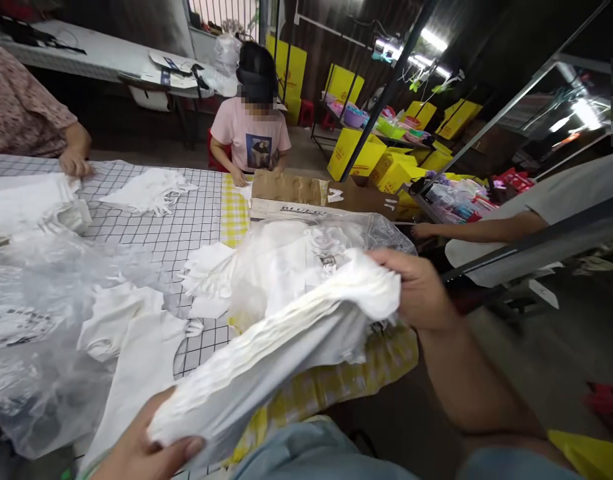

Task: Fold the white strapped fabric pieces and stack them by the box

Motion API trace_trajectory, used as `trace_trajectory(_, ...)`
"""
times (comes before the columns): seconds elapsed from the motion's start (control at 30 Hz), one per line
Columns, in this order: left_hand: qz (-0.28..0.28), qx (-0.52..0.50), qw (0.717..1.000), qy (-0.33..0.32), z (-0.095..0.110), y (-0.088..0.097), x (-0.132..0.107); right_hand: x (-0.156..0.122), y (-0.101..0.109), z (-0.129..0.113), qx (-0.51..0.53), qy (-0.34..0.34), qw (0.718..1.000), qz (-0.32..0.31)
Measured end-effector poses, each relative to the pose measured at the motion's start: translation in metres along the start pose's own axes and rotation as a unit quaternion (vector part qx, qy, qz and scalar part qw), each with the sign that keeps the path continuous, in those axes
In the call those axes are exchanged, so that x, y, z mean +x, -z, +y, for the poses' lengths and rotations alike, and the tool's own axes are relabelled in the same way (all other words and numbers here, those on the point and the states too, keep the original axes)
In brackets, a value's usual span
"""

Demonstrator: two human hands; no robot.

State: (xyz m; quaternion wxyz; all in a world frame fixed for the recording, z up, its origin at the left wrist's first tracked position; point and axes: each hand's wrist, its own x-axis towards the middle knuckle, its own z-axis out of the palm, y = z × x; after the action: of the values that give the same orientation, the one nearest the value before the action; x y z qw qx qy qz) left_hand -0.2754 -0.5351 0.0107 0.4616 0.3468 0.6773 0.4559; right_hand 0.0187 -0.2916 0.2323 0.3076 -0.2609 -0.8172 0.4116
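A thick folded stack of white fabric pieces (286,327) is stretched between my two hands, above the front of the table. My left hand (149,437) grips its lower left end, thumb on top. At the upper right end, the fingers of my right hand (419,290) are closed around the stack. Just behind it lies a clear plastic bag (256,267) with white fabric inside. More white pieces (141,353) lie to the left, and a small fanned pile (209,277) sits beside the bag.
A checked cloth (136,227) covers the table. Another plastic bag (36,380) lies at left. A cardboard box (291,190) stands at the back, with a person in a pink shirt (251,133) behind it. Other people's arms show at far left and right. A dark slanting pole (386,93) rises beyond.
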Motion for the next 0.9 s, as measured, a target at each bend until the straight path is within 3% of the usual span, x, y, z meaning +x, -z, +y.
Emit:
trace_trajectory(0.03,-0.012,-0.055,0.998,0.024,0.015,-0.023,0.007,0.003,0.019,0.001,-0.019,-0.013,1.000,0.019)
trace_trajectory(0.1,-0.087,-0.192,0.976,0.052,0.048,-0.073,0.022,0.019,0.055,0.005,-0.053,-0.032,0.998,0.030)
trace_trajectory(0.2,-0.159,-0.400,0.901,0.063,0.089,-0.142,0.051,0.064,0.094,0.015,-0.114,-0.047,0.992,-0.025)
trace_trajectory(0.3,-0.112,-0.505,0.854,0.056,0.101,-0.190,0.083,0.118,0.101,0.041,-0.183,-0.055,0.973,-0.133)
trace_trajectory(0.37,-0.030,-0.535,0.841,0.072,0.092,-0.211,0.100,0.150,0.083,0.072,-0.213,-0.064,0.949,-0.223)
trace_trajectory(0.5,0.078,-0.554,0.820,0.123,0.065,-0.239,0.117,0.181,0.013,0.147,-0.352,-0.074,0.862,-0.358)
trace_trajectory(0.6,0.105,-0.562,0.811,0.125,0.059,-0.250,0.118,0.180,-0.034,0.180,-0.483,-0.047,0.793,-0.368)
trace_trajectory(0.7,0.116,-0.561,0.810,0.122,0.066,-0.252,0.116,0.175,-0.056,0.186,-0.524,-0.031,0.787,-0.325)
trace_trajectory(0.8,0.131,-0.556,0.815,0.101,0.075,-0.248,0.117,0.172,-0.064,0.187,-0.566,0.000,0.789,-0.238)
trace_trajectory(0.9,0.157,-0.548,0.818,0.085,0.077,-0.244,0.123,0.173,-0.075,0.197,-0.604,0.061,0.766,-0.209)
